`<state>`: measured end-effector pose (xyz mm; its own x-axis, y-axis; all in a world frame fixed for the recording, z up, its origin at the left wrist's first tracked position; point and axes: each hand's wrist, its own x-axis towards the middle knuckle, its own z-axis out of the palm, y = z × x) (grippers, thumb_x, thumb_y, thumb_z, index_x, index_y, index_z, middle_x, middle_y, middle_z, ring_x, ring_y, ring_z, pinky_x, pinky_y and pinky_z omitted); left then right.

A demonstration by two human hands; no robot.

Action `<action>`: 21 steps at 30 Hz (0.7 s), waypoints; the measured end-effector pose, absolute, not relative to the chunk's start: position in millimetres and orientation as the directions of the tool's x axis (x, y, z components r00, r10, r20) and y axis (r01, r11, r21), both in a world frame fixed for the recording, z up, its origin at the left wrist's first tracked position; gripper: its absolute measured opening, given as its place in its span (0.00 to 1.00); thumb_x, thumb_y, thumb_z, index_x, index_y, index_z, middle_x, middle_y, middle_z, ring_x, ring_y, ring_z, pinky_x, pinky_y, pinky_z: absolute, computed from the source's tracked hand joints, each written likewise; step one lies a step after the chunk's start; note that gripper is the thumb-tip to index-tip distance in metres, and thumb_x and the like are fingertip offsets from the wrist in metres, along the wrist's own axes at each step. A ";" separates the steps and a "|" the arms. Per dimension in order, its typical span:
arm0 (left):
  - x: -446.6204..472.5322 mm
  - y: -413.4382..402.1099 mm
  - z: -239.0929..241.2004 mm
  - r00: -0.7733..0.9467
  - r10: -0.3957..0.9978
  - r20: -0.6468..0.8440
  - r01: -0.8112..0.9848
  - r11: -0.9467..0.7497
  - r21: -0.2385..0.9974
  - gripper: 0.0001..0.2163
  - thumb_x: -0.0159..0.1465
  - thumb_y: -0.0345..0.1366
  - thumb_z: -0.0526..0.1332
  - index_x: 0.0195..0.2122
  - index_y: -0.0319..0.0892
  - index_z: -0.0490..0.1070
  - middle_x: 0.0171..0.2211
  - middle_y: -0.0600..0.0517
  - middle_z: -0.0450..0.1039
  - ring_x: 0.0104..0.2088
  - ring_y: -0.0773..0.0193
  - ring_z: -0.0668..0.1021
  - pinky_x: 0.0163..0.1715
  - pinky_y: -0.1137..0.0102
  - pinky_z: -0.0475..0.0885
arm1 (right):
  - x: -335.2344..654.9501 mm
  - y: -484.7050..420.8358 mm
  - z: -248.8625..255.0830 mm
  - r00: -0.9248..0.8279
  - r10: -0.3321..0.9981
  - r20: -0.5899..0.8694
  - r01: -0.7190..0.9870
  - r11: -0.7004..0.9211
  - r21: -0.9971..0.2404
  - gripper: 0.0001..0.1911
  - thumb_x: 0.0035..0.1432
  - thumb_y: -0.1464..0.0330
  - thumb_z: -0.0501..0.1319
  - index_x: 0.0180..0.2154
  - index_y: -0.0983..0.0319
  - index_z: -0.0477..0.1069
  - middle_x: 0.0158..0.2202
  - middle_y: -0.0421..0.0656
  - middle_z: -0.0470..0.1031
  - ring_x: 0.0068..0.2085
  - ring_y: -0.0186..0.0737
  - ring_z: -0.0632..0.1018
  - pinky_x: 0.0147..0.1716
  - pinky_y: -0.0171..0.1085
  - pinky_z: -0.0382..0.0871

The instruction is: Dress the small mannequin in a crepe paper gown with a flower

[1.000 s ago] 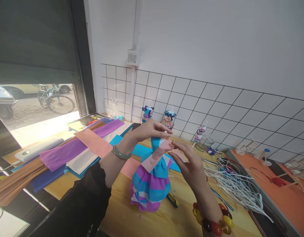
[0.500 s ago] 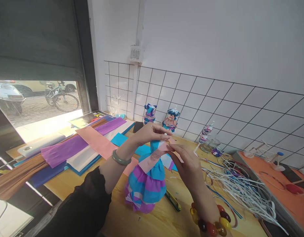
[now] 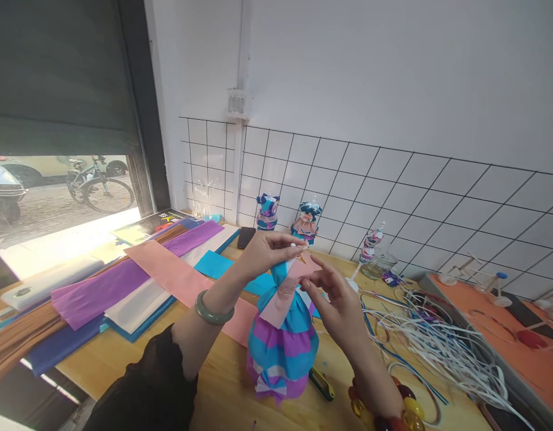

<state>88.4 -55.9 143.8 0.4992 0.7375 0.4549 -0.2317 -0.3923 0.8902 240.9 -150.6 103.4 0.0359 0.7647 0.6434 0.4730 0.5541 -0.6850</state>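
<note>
A small figure in a tiered blue and purple crepe paper dress [image 3: 283, 347] stands on the wooden table, its white tip showing at the top. My left hand [image 3: 269, 254], a green bangle at its wrist, is closed round the figure's upper end, thumb and fingers pinching there. A pink crepe paper strip [image 3: 278, 302] lies slantwise across the bodice. My right hand [image 3: 337, 296], wearing a bead bracelet, pinches the strip's upper end to the right of the bodice. Behind the fingers, the figure's top is partly hidden. A green and black utility knife [image 3: 322, 383] lies beside the skirt.
Folded crepe paper in pink [image 3: 168, 272], purple [image 3: 100, 296] and brown covers the left side. Three smaller dressed figures, one of them here [image 3: 306, 221], stand by the wire grid. Tangled white strips [image 3: 451, 341] and an orange tray [image 3: 496, 335] lie right; a phone [image 3: 246, 237] sits behind.
The figure has shifted right in view and stands more upright. My right fingers have moved slightly along the pink strip, which now slopes more steeply. The camera has turned a little.
</note>
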 end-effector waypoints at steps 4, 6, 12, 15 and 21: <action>86.9 -53.7 144.2 0.453 0.758 0.470 -0.236 -0.407 0.883 0.11 0.51 0.40 0.67 0.35 0.41 0.77 0.33 0.50 0.77 0.34 0.67 0.77 0.36 0.74 0.72 | 240.4 -149.0 101.0 0.051 0.805 0.591 0.344 0.542 -0.767 0.24 0.59 0.64 0.58 0.56 0.58 0.59 0.35 0.44 0.74 0.39 0.40 0.76 0.40 0.44 0.71; 86.3 -53.1 144.9 0.427 0.771 0.473 -0.236 -0.409 0.881 0.11 0.52 0.39 0.67 0.35 0.41 0.77 0.32 0.50 0.77 0.33 0.68 0.77 0.34 0.75 0.72 | 241.4 -147.7 99.8 0.067 0.819 0.570 0.310 0.526 -0.792 0.25 0.59 0.64 0.59 0.56 0.58 0.58 0.35 0.44 0.74 0.38 0.40 0.76 0.40 0.44 0.71; 89.2 -56.9 145.9 0.346 0.798 0.494 -0.198 -0.453 0.869 0.12 0.52 0.40 0.67 0.36 0.41 0.77 0.28 0.52 0.75 0.30 0.69 0.75 0.31 0.75 0.70 | 243.5 -144.4 96.6 0.068 0.886 0.459 0.395 0.399 -0.828 0.24 0.55 0.58 0.61 0.53 0.58 0.63 0.45 0.46 0.72 0.47 0.45 0.73 0.45 0.47 0.67; 91.6 -62.0 147.4 0.351 0.782 0.515 -0.164 -0.491 0.856 0.12 0.53 0.40 0.66 0.36 0.40 0.77 0.27 0.51 0.74 0.29 0.69 0.73 0.29 0.74 0.69 | 239.8 -144.0 97.6 0.009 0.902 0.431 0.505 0.368 -0.781 0.19 0.53 0.58 0.63 0.45 0.58 0.69 0.46 0.45 0.72 0.48 0.46 0.72 0.48 0.46 0.65; 96.3 -70.4 148.0 0.401 0.748 0.528 -0.180 -0.501 0.847 0.12 0.54 0.39 0.65 0.37 0.39 0.77 0.30 0.50 0.74 0.32 0.68 0.73 0.32 0.74 0.69 | 231.6 -143.9 96.9 0.037 0.897 0.440 0.558 0.347 -0.754 0.10 0.52 0.59 0.62 0.31 0.60 0.71 0.33 0.42 0.72 0.37 0.41 0.72 0.36 0.38 0.67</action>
